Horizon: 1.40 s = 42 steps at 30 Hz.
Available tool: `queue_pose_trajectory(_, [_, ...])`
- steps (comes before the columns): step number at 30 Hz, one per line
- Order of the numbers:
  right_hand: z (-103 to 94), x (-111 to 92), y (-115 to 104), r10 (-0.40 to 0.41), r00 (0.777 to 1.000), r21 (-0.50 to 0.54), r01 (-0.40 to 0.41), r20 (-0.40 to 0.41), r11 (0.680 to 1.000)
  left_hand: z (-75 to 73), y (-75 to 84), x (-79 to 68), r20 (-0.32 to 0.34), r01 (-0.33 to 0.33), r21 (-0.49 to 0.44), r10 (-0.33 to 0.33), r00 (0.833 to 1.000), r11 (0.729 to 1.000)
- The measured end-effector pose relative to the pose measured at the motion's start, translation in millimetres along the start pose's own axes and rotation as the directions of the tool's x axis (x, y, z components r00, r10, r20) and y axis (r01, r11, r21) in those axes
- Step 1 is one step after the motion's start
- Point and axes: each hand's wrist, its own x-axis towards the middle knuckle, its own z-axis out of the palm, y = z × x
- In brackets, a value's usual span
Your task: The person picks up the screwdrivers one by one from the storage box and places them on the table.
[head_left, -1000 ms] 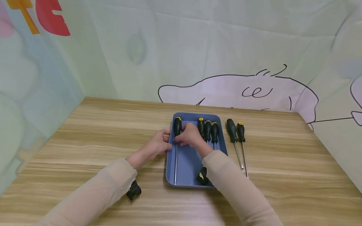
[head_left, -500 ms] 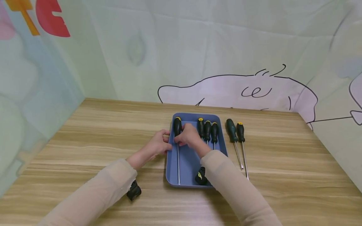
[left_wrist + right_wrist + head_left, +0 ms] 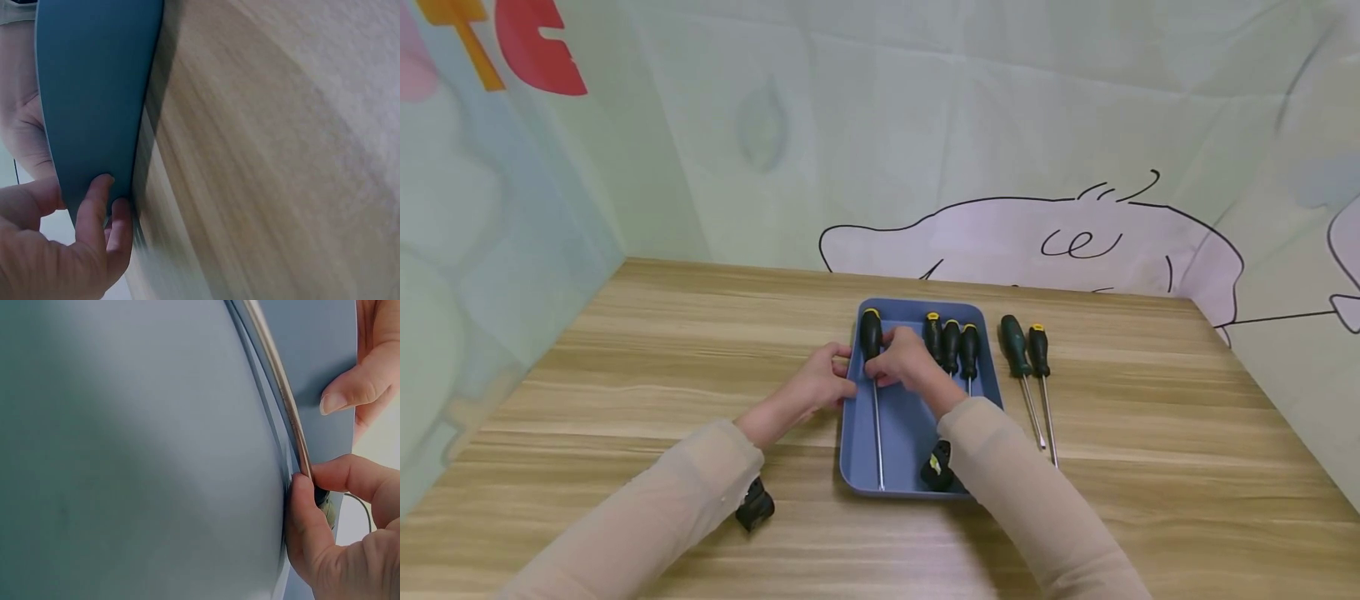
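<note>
A blue tray [image 3: 898,425] lies on the wooden table. At its left side my left hand [image 3: 823,379] holds the wall; the right wrist view shows the thumb [image 3: 353,390] inside, and the left wrist view shows fingers [image 3: 94,206] against the outer face. Inside the tray, along the left, is a long screwdriver [image 3: 871,333] with a black handle and yellow end, its handle toward the far end. My right hand [image 3: 904,358] pinches it between thumb and fingers where handle meets shaft [image 3: 284,387]. The shaft's tip points toward the near wall.
Three black-handled screwdrivers [image 3: 951,346] lie side by side in the tray's right half, partly behind the right forearm. Outside, to the right, are a dark green screwdriver [image 3: 1015,346] and a black one [image 3: 1040,350]. A printed cloth [image 3: 887,150] rises behind the table.
The held screwdriver's tip has swung a little to the right, away from the left wall, while its handle stays near the same spot. My left hand has not moved.
</note>
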Motion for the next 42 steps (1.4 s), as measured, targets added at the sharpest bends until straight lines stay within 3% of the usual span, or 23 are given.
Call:
queue_pose_trajectory(14, [-5.6,0,-1,0.019,0.999,0.035,-0.021,0.047,0.999,-0.8,-0.5,0.9,0.011,0.003,-0.004,-0.003,1.000,1.000])
queue_pose_trajectory(42, [-18.4,-3,-8,0.020,0.997,0.081,-0.026,0.069,0.996,0.1,-0.2,1.1,0.002,-0.002,-0.023,0.002,1.000,1.000])
